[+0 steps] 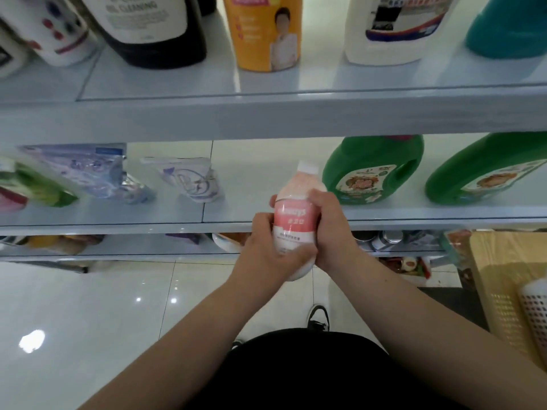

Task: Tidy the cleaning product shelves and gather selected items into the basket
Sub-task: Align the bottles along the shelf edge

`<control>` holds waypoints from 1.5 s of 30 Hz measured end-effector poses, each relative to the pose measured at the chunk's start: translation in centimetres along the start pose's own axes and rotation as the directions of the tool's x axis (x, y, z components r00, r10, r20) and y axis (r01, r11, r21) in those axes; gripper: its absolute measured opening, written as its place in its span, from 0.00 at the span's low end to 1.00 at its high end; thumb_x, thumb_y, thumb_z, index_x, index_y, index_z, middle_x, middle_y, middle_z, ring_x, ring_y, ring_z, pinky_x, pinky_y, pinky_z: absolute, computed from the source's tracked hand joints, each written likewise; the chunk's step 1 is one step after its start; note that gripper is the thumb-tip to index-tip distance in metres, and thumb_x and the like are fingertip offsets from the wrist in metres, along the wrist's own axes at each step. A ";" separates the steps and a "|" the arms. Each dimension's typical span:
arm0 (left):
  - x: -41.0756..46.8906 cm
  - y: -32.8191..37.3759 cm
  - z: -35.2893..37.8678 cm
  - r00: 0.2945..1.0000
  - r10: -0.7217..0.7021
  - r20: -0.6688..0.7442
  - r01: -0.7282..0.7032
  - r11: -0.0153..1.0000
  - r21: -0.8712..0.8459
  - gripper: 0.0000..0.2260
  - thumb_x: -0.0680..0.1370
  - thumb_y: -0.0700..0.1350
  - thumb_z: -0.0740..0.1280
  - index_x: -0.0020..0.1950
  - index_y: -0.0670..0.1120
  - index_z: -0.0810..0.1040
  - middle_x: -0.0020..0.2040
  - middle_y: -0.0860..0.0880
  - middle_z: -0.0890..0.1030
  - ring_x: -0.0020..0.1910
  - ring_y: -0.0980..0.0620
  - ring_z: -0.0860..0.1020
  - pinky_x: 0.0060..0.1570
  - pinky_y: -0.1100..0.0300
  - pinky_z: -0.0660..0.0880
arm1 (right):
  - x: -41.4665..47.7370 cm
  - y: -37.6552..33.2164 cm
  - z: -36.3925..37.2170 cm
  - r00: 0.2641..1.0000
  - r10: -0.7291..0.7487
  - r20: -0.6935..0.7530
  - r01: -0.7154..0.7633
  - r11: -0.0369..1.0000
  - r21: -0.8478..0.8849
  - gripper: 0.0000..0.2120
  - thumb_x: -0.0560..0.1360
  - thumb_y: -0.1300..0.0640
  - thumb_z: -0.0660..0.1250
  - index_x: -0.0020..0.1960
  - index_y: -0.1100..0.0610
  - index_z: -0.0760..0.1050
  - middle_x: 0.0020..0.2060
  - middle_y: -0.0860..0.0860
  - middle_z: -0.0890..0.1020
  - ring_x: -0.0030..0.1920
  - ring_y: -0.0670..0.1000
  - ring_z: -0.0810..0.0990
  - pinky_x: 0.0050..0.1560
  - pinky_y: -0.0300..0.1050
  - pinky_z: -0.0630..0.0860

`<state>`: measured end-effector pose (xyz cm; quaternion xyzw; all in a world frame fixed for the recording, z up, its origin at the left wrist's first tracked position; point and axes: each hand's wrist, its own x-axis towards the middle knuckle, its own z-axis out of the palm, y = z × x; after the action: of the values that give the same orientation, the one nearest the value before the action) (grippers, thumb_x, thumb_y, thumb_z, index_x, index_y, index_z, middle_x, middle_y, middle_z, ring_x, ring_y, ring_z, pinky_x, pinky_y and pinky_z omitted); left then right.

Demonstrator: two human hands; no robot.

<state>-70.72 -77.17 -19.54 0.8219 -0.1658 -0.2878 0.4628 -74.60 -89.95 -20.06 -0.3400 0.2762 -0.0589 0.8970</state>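
Both hands are on the pink bottle [293,221], held up in the air in front of the middle shelf [251,184], cap tilted toward the far side. Left hand [266,244] is wrapped round the lower half, with the thumb across the label's foot. Right hand [331,229] clamps the right side, fingers curled over the shoulder of the bottle. The two hands almost meet underneath.

On the middle shelf, a green jug [373,170] stands just right of the bottle's cap, and another green jug [485,173] stands further right. Over on the left lie pouches [88,173], leaning and untidy.

Up on the top shelf [266,116] there's a black jug [154,28], an orange bottle [263,31], a white jug [393,28] and a teal jug [509,25] in a row.

The basket [503,309] sits low at the right edge, with a white bottle [535,306] showing through its mesh. It's well apart from the pink bottle. Glossy floor [88,306] below, one shoe [319,316] in view.
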 end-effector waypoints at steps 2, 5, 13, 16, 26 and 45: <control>-1.2 -1.3 -0.7 0.997 0.076 0.025 -0.077 0.994 0.077 0.33 0.58 0.65 0.76 0.56 0.62 0.63 0.50 0.58 0.79 0.44 0.61 0.80 0.39 0.62 0.79 | -0.4 1.1 0.5 0.995 -0.083 0.050 0.081 0.996 0.039 0.33 0.66 0.48 0.68 0.66 0.66 0.72 0.53 0.62 0.84 0.46 0.60 0.83 0.47 0.51 0.82; -2.3 -3.0 -2.0 0.981 0.190 -0.033 -0.184 0.973 0.140 0.40 0.59 0.59 0.81 0.62 0.59 0.61 0.57 0.57 0.71 0.50 0.59 0.76 0.42 0.68 0.74 | -0.8 2.8 1.8 0.969 -0.198 0.146 0.194 0.980 0.039 0.40 0.56 0.49 0.77 0.64 0.63 0.71 0.54 0.64 0.82 0.48 0.61 0.82 0.48 0.53 0.81; -4.2 -5.0 -6.7 0.972 0.214 0.096 -0.205 0.975 -0.088 0.34 0.64 0.48 0.74 0.69 0.56 0.68 0.58 0.59 0.73 0.55 0.60 0.76 0.46 0.67 0.76 | -2.6 5.1 5.1 0.953 -0.285 0.103 0.300 0.935 -0.189 0.22 0.74 0.53 0.63 0.66 0.56 0.73 0.58 0.61 0.80 0.58 0.60 0.80 0.59 0.56 0.80; -5.5 -4.8 -7.9 0.936 0.006 0.351 0.229 0.748 -0.623 0.28 0.67 0.44 0.64 0.68 0.49 0.69 0.61 0.43 0.80 0.57 0.35 0.81 0.32 0.53 0.80 | -3.8 5.7 5.6 0.958 -0.276 -0.071 0.237 0.909 -0.343 0.19 0.72 0.48 0.64 0.62 0.49 0.76 0.54 0.53 0.84 0.52 0.54 0.83 0.52 0.54 0.81; -8.9 -4.3 -9.5 0.624 0.002 0.781 0.762 0.220 -0.609 0.24 0.70 0.50 0.60 0.53 0.36 0.86 0.56 0.34 0.84 0.48 0.33 0.86 0.20 0.63 0.76 | -7.0 10.6 5.3 0.979 0.024 -0.201 0.003 0.991 0.135 0.31 0.75 0.35 0.69 0.61 0.62 0.80 0.51 0.61 0.83 0.49 0.59 0.84 0.58 0.54 0.81; -7.4 -2.7 -4.4 0.674 -0.112 0.730 0.704 0.395 -0.590 0.20 0.75 0.54 0.60 0.50 0.41 0.85 0.43 0.40 0.82 0.29 0.44 0.79 0.21 0.62 0.74 | -8.0 4.9 2.5 0.997 -0.046 -0.069 0.041 0.996 -0.078 0.27 0.73 0.38 0.68 0.62 0.57 0.77 0.52 0.60 0.83 0.47 0.56 0.85 0.46 0.50 0.81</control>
<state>-73.68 -68.85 -17.65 0.3701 0.0843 -0.6772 0.6304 -80.37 -82.43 -18.05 -0.3780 0.3022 -0.0798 0.8714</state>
